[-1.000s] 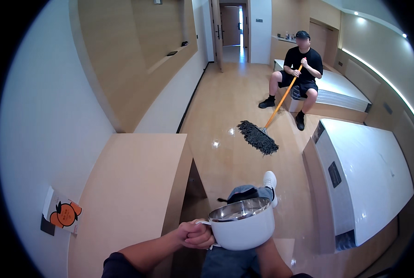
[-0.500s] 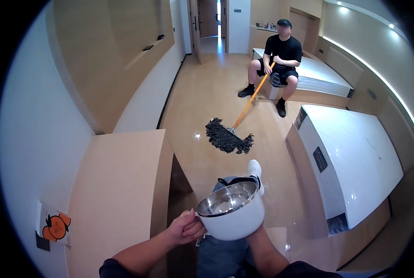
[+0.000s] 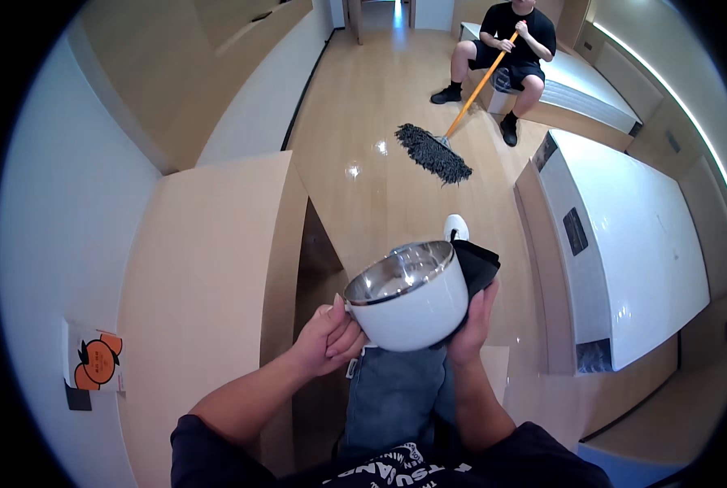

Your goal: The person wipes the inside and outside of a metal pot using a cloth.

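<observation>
From my remote station, I hold the white pot point(image 3: 408, 317) over the jeans point(image 3: 396, 398), left grip point(image 3: 329, 335) closed at its nine o'clock, right grip point(image 3: 472, 325) clasping black cloth point(image 3: 479, 265) at three, seemingly for steadiness.

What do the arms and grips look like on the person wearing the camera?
The left grip and right grip are bare hands, with no gloves. The forearms are bare too, and no watch shows. The left sleeve and right sleeve are short and dark navy, part of a T-shirt with white printing on the front.
</observation>
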Demonstrator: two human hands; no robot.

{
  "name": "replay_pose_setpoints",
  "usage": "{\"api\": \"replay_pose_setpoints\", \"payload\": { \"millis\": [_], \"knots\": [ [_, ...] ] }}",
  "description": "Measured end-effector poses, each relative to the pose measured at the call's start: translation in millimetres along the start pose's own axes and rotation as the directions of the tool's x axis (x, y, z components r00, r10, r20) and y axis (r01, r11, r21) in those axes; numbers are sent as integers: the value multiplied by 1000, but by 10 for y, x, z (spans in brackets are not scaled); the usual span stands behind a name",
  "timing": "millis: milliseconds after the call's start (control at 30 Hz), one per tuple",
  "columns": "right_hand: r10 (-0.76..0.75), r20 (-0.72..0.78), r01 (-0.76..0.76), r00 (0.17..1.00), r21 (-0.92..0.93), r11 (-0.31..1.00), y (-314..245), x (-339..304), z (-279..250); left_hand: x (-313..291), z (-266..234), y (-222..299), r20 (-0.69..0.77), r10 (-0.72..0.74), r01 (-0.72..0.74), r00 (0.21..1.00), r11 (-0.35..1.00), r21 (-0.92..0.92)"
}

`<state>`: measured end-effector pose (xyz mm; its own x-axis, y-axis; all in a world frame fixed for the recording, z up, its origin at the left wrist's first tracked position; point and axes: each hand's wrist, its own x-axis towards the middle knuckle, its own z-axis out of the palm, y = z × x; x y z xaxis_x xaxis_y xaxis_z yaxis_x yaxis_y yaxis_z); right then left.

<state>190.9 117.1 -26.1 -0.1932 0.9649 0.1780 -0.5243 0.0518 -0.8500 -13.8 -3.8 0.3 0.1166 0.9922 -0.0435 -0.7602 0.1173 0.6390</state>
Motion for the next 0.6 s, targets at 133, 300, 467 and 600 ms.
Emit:
{"api": "replay_pose_setpoints", "payload": {
  "millis": [133,300,467,600],
  "knots": [
    [-339,374,483,863,-417,770,19,-118,261,-29,60,-13,25,11,-12,1000,999,41],
    [-79,628,579,774,-652,490,-113,-541,597,-142,157,25,-193,-120,133,974,990,56],
    [-231,478,483,847,-514,709,-121,-169,373,-51,123,35,119,-33,20,992,994,110],
    [-3,7,4,1000,-158,987,16,30,126,-62,99,58,283,-82,41,956,988,149]
  ]
}}
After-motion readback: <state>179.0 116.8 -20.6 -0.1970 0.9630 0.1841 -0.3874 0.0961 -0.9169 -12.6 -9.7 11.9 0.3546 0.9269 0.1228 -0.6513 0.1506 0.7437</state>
